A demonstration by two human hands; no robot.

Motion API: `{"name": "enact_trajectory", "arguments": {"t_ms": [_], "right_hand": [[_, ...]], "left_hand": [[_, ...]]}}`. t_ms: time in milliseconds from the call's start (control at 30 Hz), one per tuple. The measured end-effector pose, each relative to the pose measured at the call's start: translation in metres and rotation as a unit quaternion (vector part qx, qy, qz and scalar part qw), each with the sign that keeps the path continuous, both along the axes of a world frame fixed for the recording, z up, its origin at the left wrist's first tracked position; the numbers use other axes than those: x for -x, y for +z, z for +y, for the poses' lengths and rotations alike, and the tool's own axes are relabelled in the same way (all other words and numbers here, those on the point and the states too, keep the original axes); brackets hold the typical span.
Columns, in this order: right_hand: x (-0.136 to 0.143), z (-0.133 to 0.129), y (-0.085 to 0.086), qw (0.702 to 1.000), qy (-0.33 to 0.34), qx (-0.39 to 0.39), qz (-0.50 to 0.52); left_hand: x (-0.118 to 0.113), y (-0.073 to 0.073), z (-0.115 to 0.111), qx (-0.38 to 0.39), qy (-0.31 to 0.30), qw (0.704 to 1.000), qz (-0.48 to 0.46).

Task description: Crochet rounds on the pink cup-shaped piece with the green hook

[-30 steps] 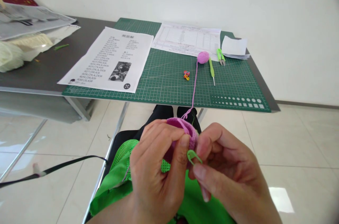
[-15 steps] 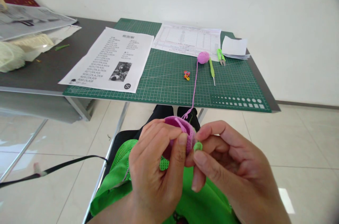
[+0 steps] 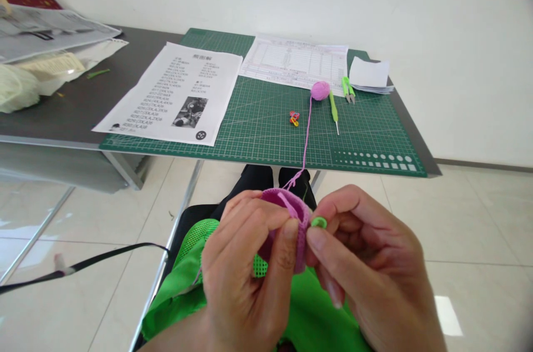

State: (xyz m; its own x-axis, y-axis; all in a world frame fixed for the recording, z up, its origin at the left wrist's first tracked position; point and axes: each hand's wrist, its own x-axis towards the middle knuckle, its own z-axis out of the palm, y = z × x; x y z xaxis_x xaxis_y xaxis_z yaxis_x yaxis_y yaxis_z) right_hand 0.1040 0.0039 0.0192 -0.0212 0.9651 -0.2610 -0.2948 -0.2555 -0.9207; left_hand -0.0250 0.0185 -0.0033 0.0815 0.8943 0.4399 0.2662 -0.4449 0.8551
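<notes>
My left hand (image 3: 254,263) pinches the rim of a pink crocheted piece (image 3: 302,246), a round cup shape with its opening facing up and toward me. A pink strand crosses the opening near my left fingertips. Between the thumb and index finger of my right hand (image 3: 366,257) is a small green stitch marker (image 3: 318,222), held right against the piece's right edge. Pink yarn (image 3: 307,135) runs from the piece up over the table edge to a small pink yarn ball (image 3: 320,90).
On the green cutting mat (image 3: 258,119) lie a green-handled crochet hook (image 3: 333,110), green snips (image 3: 347,90), several coloured stitch markers (image 3: 294,117) and a printed pattern sheet (image 3: 175,91). Folded paper (image 3: 369,73) sits at right. A cream yarn ball (image 3: 16,88) is far left.
My right fingers have turned the green stitch marker so its loop now shows, and shifted slightly right. The pink piece has moved a little right and down. The table items are unchanged.
</notes>
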Motion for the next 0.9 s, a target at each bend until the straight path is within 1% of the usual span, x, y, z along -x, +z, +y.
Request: {"name": "enact_trajectory", "arguments": {"t_ms": [133,233,500,700,900], "right_hand": [[0.001,-0.005,0.001,0.998,0.004,-0.026,-0.049],[0.001,-0.006,0.003,0.998,0.004,-0.032,-0.05],[0.0,0.001,0.009,0.998,0.05,0.021,0.019],[-0.007,0.001,0.016,0.994,0.081,0.065,0.02],[-0.008,0.0,0.015,0.994,0.086,0.06,0.022]], "left_hand": [[0.001,0.001,-0.002,-0.002,0.005,1.0,0.007],[0.001,0.001,-0.002,-0.001,0.002,1.0,0.021],[0.002,0.002,0.002,-0.02,0.013,0.999,0.03],[0.003,-0.001,0.002,-0.032,0.026,0.998,0.047],[0.003,0.002,0.002,-0.033,0.024,0.998,0.054]]}}
